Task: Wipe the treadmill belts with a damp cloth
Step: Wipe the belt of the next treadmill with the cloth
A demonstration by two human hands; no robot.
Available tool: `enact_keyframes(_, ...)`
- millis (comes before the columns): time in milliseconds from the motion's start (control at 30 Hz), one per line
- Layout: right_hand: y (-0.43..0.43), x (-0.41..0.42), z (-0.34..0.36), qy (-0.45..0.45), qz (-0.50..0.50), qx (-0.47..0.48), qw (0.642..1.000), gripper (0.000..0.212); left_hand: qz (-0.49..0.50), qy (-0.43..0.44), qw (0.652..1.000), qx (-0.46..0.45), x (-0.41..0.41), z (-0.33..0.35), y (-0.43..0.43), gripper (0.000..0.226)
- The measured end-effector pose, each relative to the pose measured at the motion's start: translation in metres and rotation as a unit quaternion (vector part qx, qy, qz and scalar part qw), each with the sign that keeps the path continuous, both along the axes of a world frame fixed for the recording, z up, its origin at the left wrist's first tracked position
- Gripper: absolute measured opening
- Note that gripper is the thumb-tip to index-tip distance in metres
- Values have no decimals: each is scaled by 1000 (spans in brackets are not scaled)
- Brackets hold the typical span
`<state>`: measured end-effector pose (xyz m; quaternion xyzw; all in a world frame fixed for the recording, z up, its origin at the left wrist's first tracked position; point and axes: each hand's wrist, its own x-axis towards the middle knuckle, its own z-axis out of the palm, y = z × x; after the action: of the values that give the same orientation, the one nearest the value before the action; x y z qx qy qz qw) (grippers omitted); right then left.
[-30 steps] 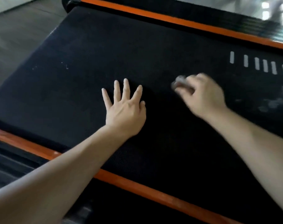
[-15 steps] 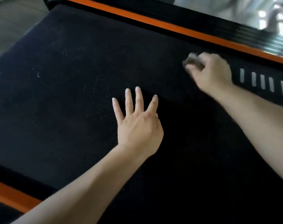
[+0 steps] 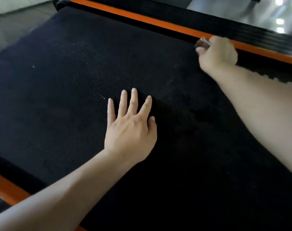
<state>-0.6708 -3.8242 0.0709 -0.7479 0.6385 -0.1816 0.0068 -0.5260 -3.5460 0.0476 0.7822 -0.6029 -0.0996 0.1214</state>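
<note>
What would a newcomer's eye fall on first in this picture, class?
The left hand lies flat, fingers spread, in the middle of the black treadmill belt. The right hand grips a small cloth at the belt's far edge, right beside the orange side rail.

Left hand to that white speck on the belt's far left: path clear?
Likely yes: the left hand lies flat and empty on the belt, and only bare belt separates it from the white speck.

No legible txt, labels, nos. on belt (image 3: 61, 100).
</note>
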Motion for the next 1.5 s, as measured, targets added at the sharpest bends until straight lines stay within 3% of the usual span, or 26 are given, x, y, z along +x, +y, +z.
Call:
enact_keyframes(100, 23, -6, -6, -10, 148, 12, 989, 37, 4, -6, 1000, -3, -2, -3, 0, 71)
enact_keyframes(133, 22, -13, -3, 4, 150, 13, 989, 37, 5, -9, 1000, -4, -2, -3, 0, 71)
enact_keyframes(233, 6, -30, 7, 4, 13, 12, 1000, 39, 6, -12, 1000, -7, -3, -4, 0, 71)
enact_keyframes(300, 14, -27, 8, 0, -7, 7, 1000, 40, 8, -17, 1000, -8, -3, -4, 1, 71)
enact_keyframes(467, 96, -19, -4, -34, 226, 34, 973, 34, 8, -24, 1000, 0, -2, -4, 1, 70)
enact_keyframes(533, 103, -34, -1, -14, 265, 45, 963, 34, 5, -23, 1000, -1, -3, -4, 1, 71)
enact_keyframes(700, 65, -38, 5, -2, 46, -4, 999, 36, 6, -20, 1000, -1, -2, -6, 1, 62)
enact_keyframes(900, 139, -27, -8, 15, 272, -4, 962, 34, 7, -16, 1000, 6, -1, -4, 1, 61)
enact_keyframes(1033, 93, -37, 2, 7, 82, -14, 997, 37, -8, -3, 1000, 2, 6, 1, 2, 61)
enact_keyframes(1100, 107, -27, 2, 1, 61, -8, 998, 35, -43, -5, 999, 16, 18, 6, 7, 62)
enact_keyframes(1233, 195, -27, -6, -43, 270, 28, 962, 35, -33, -35, 997, 55, 40, 11, 38, 73)
enact_keyframes(1300, 202, -39, -6, -11, 313, 21, 949, 39, -9, -44, 996, 74, 39, 7, 53, 76)
enact_keyframes(1433, 152, -52, -3, -9, 115, -9, 993, 39, -2, -40, 995, 88, 38, 5, 58, 75)
enact_keyframes(1500, 167, -43, -2, -20, 70, 4, 997, 37, -11, -48, 994, 95, 40, 5, 57, 75)
